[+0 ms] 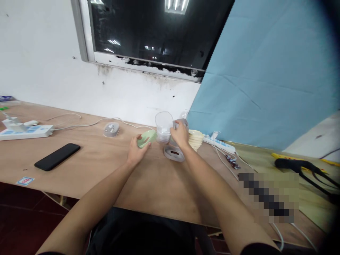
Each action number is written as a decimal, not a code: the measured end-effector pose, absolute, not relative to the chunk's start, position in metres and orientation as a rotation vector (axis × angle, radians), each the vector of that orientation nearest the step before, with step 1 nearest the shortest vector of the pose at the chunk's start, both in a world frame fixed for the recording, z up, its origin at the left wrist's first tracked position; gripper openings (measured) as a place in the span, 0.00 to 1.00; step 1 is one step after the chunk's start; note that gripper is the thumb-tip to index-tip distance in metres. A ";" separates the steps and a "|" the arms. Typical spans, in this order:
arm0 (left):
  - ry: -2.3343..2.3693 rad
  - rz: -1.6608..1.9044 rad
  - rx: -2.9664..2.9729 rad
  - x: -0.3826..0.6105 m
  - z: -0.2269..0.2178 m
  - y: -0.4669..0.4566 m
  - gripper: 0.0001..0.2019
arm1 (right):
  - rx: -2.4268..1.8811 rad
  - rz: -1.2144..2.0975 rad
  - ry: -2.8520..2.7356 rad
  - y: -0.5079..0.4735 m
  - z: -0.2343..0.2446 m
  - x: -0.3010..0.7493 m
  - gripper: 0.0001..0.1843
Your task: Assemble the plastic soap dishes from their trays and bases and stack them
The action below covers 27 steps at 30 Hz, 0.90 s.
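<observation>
Light-green piece [152,135] seen as shallow, rounded, with an elongated slot in its face; pinched between thumb and fingers of the left hand [135,151], tilted, toward the far edge of the table [148,187]. Contact with the tabletop cannot be told. Grey piece [184,123] touched by the right hand [180,134], also toward the far edge; most of it is covered by the hand, so full shape and firmness of grip cannot be told. Slotted grey piece [180,156], oval, low-walled, laid flat just nearer the front edge, dark slot facing up.
</observation>
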<state>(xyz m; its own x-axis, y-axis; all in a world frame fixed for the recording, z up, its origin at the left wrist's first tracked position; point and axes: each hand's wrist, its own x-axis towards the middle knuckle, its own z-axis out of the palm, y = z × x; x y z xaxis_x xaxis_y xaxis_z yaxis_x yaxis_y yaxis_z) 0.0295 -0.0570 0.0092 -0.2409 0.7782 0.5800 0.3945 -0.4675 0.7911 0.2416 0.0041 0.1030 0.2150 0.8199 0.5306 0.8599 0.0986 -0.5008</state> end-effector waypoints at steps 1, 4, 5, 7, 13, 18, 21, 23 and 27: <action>1.404 1.747 1.717 0.029 0.009 -0.057 0.28 | -1.735 -0.100 -1.599 0.012 0.112 0.240 0.29; 1.389 1.714 1.797 0.031 0.012 -0.062 0.25 | -1.873 -0.077 -1.672 0.031 0.133 0.236 0.29; 1.384 1.704 1.831 0.032 0.014 -0.064 0.24 | -1.929 -0.056 -1.696 0.036 0.138 0.234 0.28; 1.374 1.683 1.886 0.033 0.016 -0.067 0.23 | -2.030 -0.045 -1.736 0.044 0.145 0.232 0.25; 1.357 1.638 1.952 0.033 0.019 -0.070 0.21 | -2.134 -0.135 -1.857 0.054 0.144 0.220 0.23; 1.353 1.617 1.981 0.033 0.018 -0.070 0.20 | -2.122 -0.207 -1.936 0.055 0.137 0.213 0.21; 1.345 1.588 2.001 0.033 0.018 -0.071 0.20 | -2.091 -0.260 -1.949 0.055 0.132 0.214 0.19; 1.335 1.571 2.016 0.034 0.018 -0.072 0.20 | -2.094 -0.259 -1.934 0.055 0.129 0.216 0.18; 1.319 1.541 2.043 0.036 0.018 -0.075 0.22 | -1.996 -0.231 -1.954 0.050 0.127 0.216 0.21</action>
<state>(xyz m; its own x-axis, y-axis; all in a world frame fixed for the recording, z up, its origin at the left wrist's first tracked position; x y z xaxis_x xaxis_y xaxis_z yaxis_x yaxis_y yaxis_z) 0.0355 -0.0746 0.0181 0.0241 0.7780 0.6278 0.5003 -0.5531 0.6662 0.2156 0.0501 0.1267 0.0424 0.9374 0.3458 0.9922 0.0012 -0.1249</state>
